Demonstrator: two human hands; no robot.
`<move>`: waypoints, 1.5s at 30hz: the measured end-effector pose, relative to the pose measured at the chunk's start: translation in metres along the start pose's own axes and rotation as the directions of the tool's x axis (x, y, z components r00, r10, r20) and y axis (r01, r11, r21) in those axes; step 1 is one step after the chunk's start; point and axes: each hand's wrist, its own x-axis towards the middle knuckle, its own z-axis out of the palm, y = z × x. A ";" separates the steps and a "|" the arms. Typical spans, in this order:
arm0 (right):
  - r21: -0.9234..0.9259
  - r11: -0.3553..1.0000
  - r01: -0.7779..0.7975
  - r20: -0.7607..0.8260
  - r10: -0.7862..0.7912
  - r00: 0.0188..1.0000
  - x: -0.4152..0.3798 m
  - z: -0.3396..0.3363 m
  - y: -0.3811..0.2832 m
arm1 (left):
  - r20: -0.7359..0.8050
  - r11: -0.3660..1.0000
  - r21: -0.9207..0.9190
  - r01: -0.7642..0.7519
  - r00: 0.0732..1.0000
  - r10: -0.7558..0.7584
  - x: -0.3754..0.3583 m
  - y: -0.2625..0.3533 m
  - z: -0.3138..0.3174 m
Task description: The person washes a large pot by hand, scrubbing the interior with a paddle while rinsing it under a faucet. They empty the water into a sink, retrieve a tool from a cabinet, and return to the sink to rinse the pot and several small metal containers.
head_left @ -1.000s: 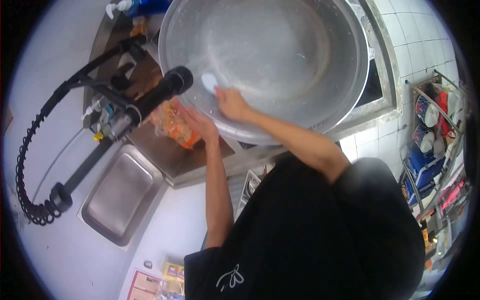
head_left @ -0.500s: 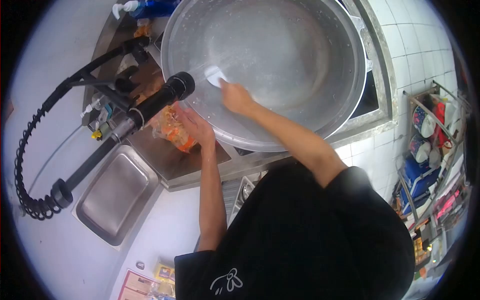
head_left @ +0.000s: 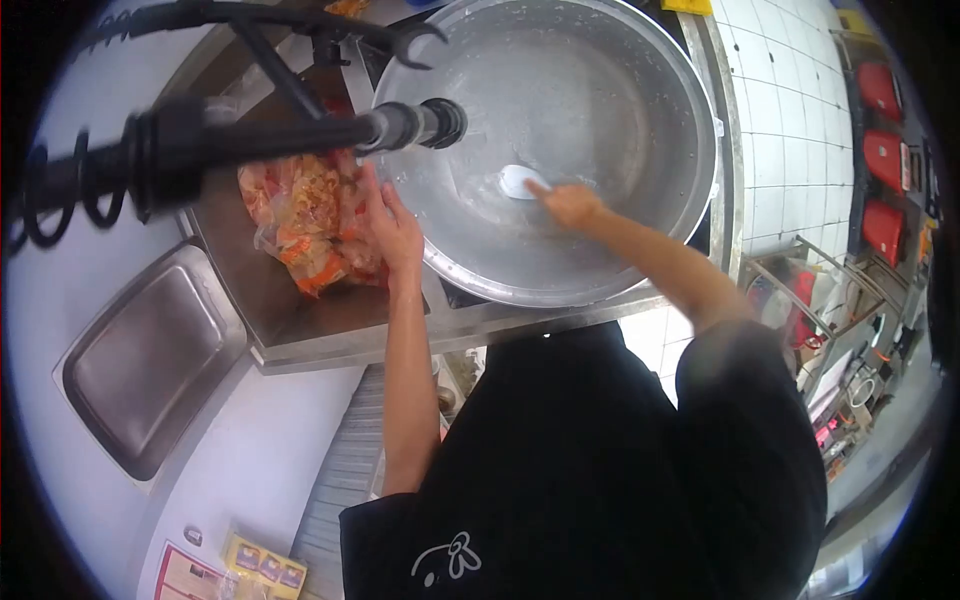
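Note:
A large round metal basin point(head_left: 610, 90) sits in the sink, wet inside. My right hand point(head_left: 568, 206) presses a white scrub pad point(head_left: 518, 180) against the basin's inner wall, near its middle. My left hand point(head_left: 393, 233) lies with fingers apart on the basin's left rim, beside a clear bag of orange food point(head_left: 300, 225). Just above my left hand, a black spray nozzle point(head_left: 425, 122) on a hose arm points into the basin.
A steel rectangular tray point(head_left: 140, 355) lies at the lower left on a white surface. The coiled hose point(head_left: 60, 190) crosses the upper left. A white tiled wall point(head_left: 790, 120) and a wire rack point(head_left: 800, 290) with red items are at the right.
My right hand has slid the white pad from the basin's left rim toward its middle. The view has shifted, so the nozzle now sits over the basin. My left hand stays on the rim.

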 end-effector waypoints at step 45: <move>0.267 0.948 -0.170 0.257 0.100 0.961 0.020 -0.034 -0.072 | -0.052 0.987 -0.158 0.021 0.998 -0.030 0.001 0.006 -0.001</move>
